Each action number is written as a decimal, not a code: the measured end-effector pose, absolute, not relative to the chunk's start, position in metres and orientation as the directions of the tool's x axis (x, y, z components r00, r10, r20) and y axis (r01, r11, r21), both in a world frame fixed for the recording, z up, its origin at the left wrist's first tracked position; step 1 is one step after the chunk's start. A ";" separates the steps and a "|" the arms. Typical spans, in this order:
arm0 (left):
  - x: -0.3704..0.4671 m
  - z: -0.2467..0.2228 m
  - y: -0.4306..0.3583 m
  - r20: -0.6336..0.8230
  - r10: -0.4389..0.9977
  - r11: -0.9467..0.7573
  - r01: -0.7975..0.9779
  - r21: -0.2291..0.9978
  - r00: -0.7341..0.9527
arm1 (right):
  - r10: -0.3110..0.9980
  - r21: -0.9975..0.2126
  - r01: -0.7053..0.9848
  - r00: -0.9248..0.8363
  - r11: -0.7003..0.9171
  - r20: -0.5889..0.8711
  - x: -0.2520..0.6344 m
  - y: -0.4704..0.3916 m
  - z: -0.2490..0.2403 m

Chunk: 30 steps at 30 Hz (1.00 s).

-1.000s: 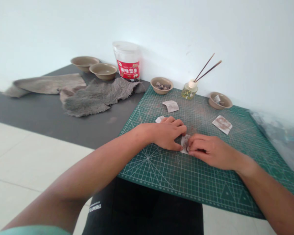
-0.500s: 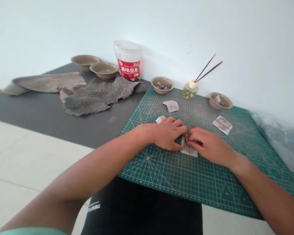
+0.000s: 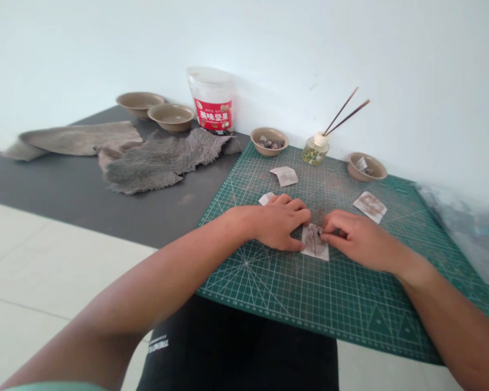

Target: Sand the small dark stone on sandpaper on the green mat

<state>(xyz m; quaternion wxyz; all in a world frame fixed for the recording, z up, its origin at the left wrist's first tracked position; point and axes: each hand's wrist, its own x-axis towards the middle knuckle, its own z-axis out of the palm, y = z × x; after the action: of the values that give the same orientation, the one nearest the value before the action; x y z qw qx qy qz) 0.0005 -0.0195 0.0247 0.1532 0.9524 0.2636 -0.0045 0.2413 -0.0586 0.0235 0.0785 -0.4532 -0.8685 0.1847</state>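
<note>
A small square of white sandpaper-like sheet with brown smudges (image 3: 315, 244) lies flat on the green cutting mat (image 3: 285, 293). My left hand (image 3: 281, 222) rests at its left edge, fingers spread, thumb and fingertips on or beside the sheet. At the sheet's right side, my right hand (image 3: 348, 239) is closed in a pinch on a tiny dark piece, mostly hidden by the fingertips. Another pale scrap (image 3: 265, 199) sticks out behind my left hand. Farther back lie a creased pale square (image 3: 285, 176) and a brown-stained square (image 3: 370, 206).
Behind stand a bowl of dark small pieces (image 3: 269, 142), a reed diffuser (image 3: 315, 150) and a bowl holding a white scrap (image 3: 367, 167). Left are a grey ragged cloth (image 3: 158, 163), two bowls (image 3: 172, 118) and a white tub with a red label (image 3: 213, 103). A plastic bag (image 3: 464, 233) lies right.
My right hand has slid a little to the right across the smudged square, uncovering more of it. My left hand has stayed in place.
</note>
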 end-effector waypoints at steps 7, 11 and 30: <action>0.000 0.023 -0.019 -0.070 0.499 -0.819 0.496 0.287 0.864 | 0.816 -0.411 0.744 -0.578 0.527 0.000 0.234 -0.065 0.026; 0.000 0.025 -0.019 -0.076 0.496 -0.813 0.493 0.308 0.865 | 0.769 -0.423 0.719 -0.635 0.552 -0.074 0.239 -0.064 0.027; 0.002 0.030 -0.022 -0.122 0.525 -0.801 0.537 0.265 0.842 | 0.782 -0.331 0.740 -0.623 0.586 -0.008 0.244 -0.058 0.024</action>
<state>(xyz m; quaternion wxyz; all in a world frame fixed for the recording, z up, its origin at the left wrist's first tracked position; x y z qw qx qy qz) 0.0024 -0.0219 0.0303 0.1459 0.9487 0.2798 -0.0211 0.2438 -0.0578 0.0244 0.0694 -0.4285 -0.8878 0.1530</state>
